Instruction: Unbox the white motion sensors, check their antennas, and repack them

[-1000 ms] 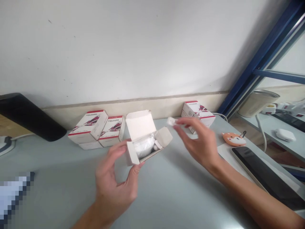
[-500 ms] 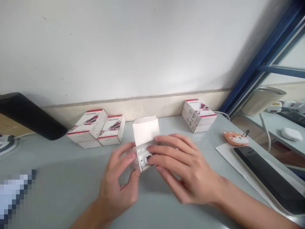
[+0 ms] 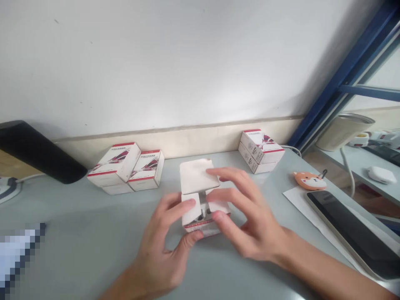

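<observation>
An open white cardboard box [image 3: 203,218] with a red stripe stands on the grey table [image 3: 93,216] in front of me. Its white lid [image 3: 198,176] is raised and tilted above it, and dark and white contents show through the gap. My left hand [image 3: 165,235] grips the box's near left side, with fingers on a white flap. My right hand [image 3: 246,212], blurred by motion, has spread fingers against the box's right side and lid. Nothing else shows in that hand.
Stacked white boxes [image 3: 114,166] stand at the back left, with another [image 3: 146,170] beside them and a stack [image 3: 261,152] at the back right. An orange animal-shaped item [image 3: 309,181] and a tablet [image 3: 353,229] lie right. A black object [image 3: 34,152] juts in at left.
The box has come down from my hands' lifted hold to stand on the table. Its lid has swung further over the opening, hiding more of the contents. My right hand has shifted to the box's right side.
</observation>
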`<action>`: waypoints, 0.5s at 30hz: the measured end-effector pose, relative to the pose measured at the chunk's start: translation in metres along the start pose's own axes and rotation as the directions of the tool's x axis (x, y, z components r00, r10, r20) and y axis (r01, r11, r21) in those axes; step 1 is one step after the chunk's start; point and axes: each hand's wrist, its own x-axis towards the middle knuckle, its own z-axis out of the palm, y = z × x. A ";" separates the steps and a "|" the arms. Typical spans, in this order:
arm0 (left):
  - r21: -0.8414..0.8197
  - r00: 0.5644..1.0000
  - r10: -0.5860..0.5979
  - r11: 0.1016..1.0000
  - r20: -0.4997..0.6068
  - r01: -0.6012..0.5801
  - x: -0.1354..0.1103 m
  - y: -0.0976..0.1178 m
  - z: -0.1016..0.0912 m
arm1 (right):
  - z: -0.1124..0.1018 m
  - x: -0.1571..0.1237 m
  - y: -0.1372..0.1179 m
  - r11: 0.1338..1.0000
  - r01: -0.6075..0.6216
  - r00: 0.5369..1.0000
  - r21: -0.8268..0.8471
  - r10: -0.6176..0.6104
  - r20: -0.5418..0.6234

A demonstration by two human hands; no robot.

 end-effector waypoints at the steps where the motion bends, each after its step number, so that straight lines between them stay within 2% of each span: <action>1: 0.014 1.000 0.017 1.000 0.012 -0.017 0.001 0.001 0.000 | 0.001 0.000 -0.002 0.999 -0.044 0.999 0.009 0.045 -0.015; 4: 0.056 0.999 0.045 0.997 0.018 -0.046 0.006 0.004 -0.002 | 0.004 -0.002 -0.006 0.965 -0.227 0.973 0.133 0.232 -0.017; 7: 0.062 0.999 -0.020 0.998 0.030 0.018 0.008 0.005 -0.003 | 0.009 -0.005 -0.006 0.895 -0.285 0.948 0.342 0.316 -0.039; 10: 0.025 0.998 -0.062 0.998 0.015 0.062 0.008 0.002 0.001 | 0.011 -0.005 -0.003 0.893 -0.220 0.943 0.393 0.297 -0.147; 13: -0.074 0.996 -0.028 0.997 -0.083 0.022 0.006 -0.002 0.009 | 0.007 -0.003 0.001 0.929 -0.160 0.977 0.333 0.197 -0.081; 15: -0.119 0.993 -0.063 0.992 -0.104 0.051 0.004 -0.003 0.012 | 0.004 -0.001 0.002 0.939 -0.138 0.986 0.315 0.160 -0.044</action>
